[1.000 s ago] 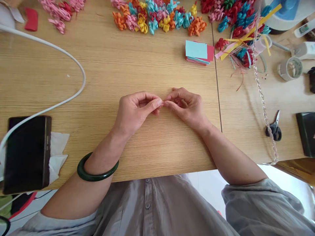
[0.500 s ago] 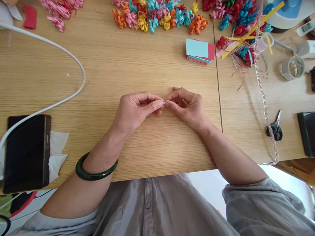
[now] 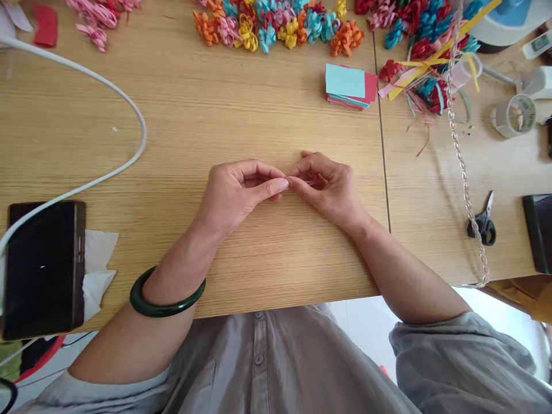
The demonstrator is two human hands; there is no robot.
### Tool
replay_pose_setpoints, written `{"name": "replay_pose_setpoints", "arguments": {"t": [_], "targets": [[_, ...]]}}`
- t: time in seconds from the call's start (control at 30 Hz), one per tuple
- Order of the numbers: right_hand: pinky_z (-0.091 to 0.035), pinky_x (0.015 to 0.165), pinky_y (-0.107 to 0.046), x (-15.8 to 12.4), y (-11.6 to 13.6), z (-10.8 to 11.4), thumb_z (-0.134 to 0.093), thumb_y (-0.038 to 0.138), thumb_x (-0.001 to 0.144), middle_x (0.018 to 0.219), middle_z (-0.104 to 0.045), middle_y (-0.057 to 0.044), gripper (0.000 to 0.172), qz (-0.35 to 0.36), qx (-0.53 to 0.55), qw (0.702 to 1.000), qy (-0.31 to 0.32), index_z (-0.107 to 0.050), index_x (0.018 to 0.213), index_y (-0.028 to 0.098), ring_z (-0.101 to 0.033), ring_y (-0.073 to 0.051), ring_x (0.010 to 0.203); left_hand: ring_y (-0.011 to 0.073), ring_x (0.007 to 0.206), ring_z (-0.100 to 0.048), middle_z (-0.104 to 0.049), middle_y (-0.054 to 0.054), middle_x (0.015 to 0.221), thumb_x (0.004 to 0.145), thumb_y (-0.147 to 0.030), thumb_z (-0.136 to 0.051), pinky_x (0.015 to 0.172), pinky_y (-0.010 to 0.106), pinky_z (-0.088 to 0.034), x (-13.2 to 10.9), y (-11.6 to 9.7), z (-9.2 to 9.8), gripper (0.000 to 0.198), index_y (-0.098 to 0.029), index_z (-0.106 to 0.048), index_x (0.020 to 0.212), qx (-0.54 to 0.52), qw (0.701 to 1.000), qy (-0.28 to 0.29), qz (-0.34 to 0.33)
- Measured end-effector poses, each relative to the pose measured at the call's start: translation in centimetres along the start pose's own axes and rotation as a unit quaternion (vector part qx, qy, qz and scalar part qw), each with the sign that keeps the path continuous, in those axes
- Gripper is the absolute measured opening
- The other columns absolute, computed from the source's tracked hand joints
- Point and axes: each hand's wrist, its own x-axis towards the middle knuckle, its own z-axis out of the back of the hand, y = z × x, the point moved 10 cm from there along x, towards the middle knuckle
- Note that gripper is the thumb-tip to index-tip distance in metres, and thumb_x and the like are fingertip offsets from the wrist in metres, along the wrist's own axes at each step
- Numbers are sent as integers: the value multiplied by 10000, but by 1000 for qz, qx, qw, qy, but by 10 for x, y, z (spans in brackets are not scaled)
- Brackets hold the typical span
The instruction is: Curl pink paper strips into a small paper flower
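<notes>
My left hand [image 3: 239, 192] and my right hand [image 3: 330, 184] meet fingertip to fingertip over the wooden table [image 3: 276, 259]. Thumb and forefinger of each are pinched together at the meeting point. Whatever lies in the pinch is too small and too covered to name; a hint of pink shows inside the curled fingers of my right hand. A dark green bangle [image 3: 168, 309] circles my left forearm. Beyond my right hand lies a stack of blue and red paper cards [image 3: 345, 80].
Looped paper flowers [image 3: 267, 31] in several colours line the far edge, with more at the right beside yellow strips [image 3: 444, 54]. Black-handled scissors [image 3: 485, 224] and a tape roll [image 3: 515, 117] lie right. A dark tablet [image 3: 43, 270] and a white cable [image 3: 140, 123] are left.
The fingertips have pressed slightly closer together, and the small pale bit between them is now covered. Both hands stay in nearly the same place; the view has shifted a little.
</notes>
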Motion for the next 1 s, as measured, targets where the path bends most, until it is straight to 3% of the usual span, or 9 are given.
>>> {"name": "replay_pose_setpoints", "arguments": {"t": [0.23,0.47,0.8,1.0], "targets": [[-634,912,-417,1,3,1,-739,629,870,874,-722,-27,411,8,-19,1000,3,-717,817,222,-651,-157,808,145,666,-716,-752,6,735,828,-260,-801,706,257,-604,-1,-3,3,48,-214,-800,816,48,999,-16,-16],[-630,951,-436,-1,3,3,-718,520,927,888,-725,-24,311,10,-25,1000,-6,-711,836,223,-650,-150,791,146,687,-726,-783,6,784,878,-261,-736,691,247,-613,-2,-7,7,102,-213,-809,824,37,998,-39,-35],[-620,957,-425,0,1,1,-747,518,906,890,-724,-24,306,11,-30,999,2,-713,825,224,-655,-156,807,148,657,-728,-766,2,730,834,-219,-764,667,244,-615,-3,-4,2,48,-216,-813,833,49,999,-18,-15],[-613,942,-398,-2,7,-1,-742,410,931,878,-714,-20,226,28,-18,999,2,-721,848,200,-666,-146,823,127,618,-718,-760,-16,710,808,-155,-728,595,209,-571,-4,-11,2,89,-214,-787,777,48,996,-34,-70]]}}
